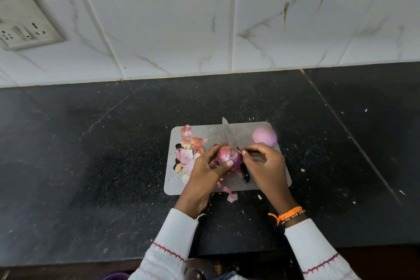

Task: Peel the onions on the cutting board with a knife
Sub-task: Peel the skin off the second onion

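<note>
Hands: left hand [205, 166] cups red onion [228, 157] above cutting board [268, 179] | right hand [263, 161] pinches skin at its edge | knife [229, 135] lies beneath, unheld | risk: skin tears short, or onion slips onto blade.

On a black speckled table [91, 143] lies a grey cutting board [281, 179], where the left hand [204, 170] grips a red onion [229, 157] with its skin partly on, thumb across its near side, while the right hand [264, 166] pinches at the onion's right edge with curled fingers. A knife [228, 130] lies on the board beneath the hands, its blade pointing to the tiled wall [170, 34] and its dark handle showing between the hands. A peeled pale onion [264, 136] sits at the board's far right corner, loose peels [189, 152] are heaped on the left of the board, and an orange thread band [288, 213] circles the right wrist.
</note>
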`<move>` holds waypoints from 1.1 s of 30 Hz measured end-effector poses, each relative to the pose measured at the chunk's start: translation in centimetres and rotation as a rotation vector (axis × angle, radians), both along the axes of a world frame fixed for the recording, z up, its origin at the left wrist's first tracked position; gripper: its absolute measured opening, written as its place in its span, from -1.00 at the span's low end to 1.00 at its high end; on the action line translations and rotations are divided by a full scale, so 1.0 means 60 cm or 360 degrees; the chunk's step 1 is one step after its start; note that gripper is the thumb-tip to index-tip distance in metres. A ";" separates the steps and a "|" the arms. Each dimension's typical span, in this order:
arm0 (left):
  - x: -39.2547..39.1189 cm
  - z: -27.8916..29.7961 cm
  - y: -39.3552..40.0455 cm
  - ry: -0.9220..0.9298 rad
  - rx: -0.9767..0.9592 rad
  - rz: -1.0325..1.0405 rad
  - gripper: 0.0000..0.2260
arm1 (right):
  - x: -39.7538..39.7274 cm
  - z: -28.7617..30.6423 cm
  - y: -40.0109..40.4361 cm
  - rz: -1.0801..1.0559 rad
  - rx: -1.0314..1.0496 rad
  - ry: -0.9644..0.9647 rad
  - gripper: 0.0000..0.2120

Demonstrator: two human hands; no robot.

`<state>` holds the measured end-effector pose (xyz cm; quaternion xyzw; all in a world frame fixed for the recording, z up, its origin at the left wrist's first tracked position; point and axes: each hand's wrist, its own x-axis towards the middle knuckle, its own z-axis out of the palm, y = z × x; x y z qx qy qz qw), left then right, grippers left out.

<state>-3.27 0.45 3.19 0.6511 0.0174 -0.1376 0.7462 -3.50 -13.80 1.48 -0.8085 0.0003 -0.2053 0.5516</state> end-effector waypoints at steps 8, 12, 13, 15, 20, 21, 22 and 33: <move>0.002 -0.005 0.003 0.0075 -0.0115 0.0046 -0.62 | -0.001 0.002 -0.002 0.0136 0.0300 0.0227 -0.95; 0.001 -0.007 0.004 0.0077 -0.0103 0.0022 -0.63 | -0.002 0.001 0.005 0.0113 0.0115 0.0175 -0.90; 0.001 -0.007 0.005 0.0078 -0.0096 0.0014 -0.63 | -0.002 0.000 0.005 0.0089 0.0097 0.0165 -0.91; 0.001 -0.008 0.005 0.0076 -0.0088 -0.0009 -0.63 | 0.000 -0.002 0.005 0.0062 0.0008 0.0134 -0.91; -0.001 -0.010 0.005 0.0089 -0.0123 -0.0049 -0.64 | 0.000 -0.006 0.009 0.0038 -0.0278 0.0097 -0.97; -0.002 -0.009 0.005 0.0081 -0.0115 -0.0074 -0.65 | -0.001 -0.008 0.010 0.0023 -0.0348 0.0108 -0.96; -0.003 -0.009 0.004 0.0075 -0.0106 -0.0096 -0.65 | -0.001 -0.010 0.010 0.0009 -0.0407 0.0114 -0.95; -0.004 0.003 0.014 0.0093 -0.0350 -0.0197 -0.66 | 0.006 -0.033 -0.013 -0.0133 -0.0342 0.0288 -0.95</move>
